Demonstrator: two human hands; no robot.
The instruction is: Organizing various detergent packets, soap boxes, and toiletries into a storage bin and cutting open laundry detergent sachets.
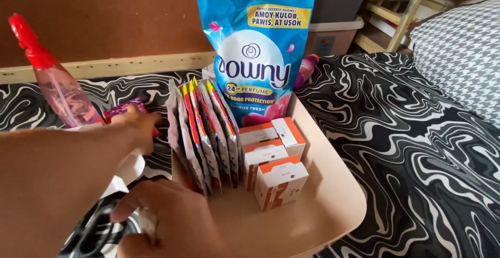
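Our left hand (138, 125) grips a pink packet (125, 109); our right hand (166, 221) pinches something small. The tray (333, 206) holds four boxes (281, 182), one blue pouch (255, 55).

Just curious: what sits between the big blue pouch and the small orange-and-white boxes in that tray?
Nothing; in the head view the boxes stand right against the blue pouch.

1 head view, close, angled down over tray (333, 206).

Glossy plastic pouch (253, 55); matt cardboard boxes (281, 182); smooth plastic tray (333, 206).
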